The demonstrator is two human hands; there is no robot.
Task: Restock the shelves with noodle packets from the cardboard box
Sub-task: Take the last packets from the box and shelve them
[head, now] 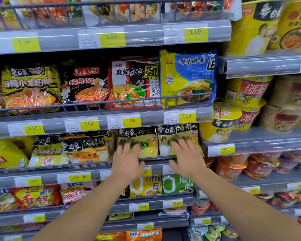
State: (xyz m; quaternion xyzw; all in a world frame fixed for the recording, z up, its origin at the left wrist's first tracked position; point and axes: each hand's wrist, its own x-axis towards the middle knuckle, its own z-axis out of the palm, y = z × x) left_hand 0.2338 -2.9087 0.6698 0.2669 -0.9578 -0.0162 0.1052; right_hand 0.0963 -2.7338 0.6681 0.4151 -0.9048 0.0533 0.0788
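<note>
Pressing flat, my left hand [127, 160] and right hand [187, 156] spread straight fingers on two yellow noodle packets [147, 145] below 1.50 price tags [187, 116], gripping nothing.

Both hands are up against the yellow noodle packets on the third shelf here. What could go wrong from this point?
The left hand and right hand press with spread fingers on two yellow packets standing behind a low wire rail. Pushing unevenly could tip them backward or skew the row. The blue-and-yellow packet one shelf up leans over its rail and might fall if the shelf is jolted. No cardboard box is in view.
</note>
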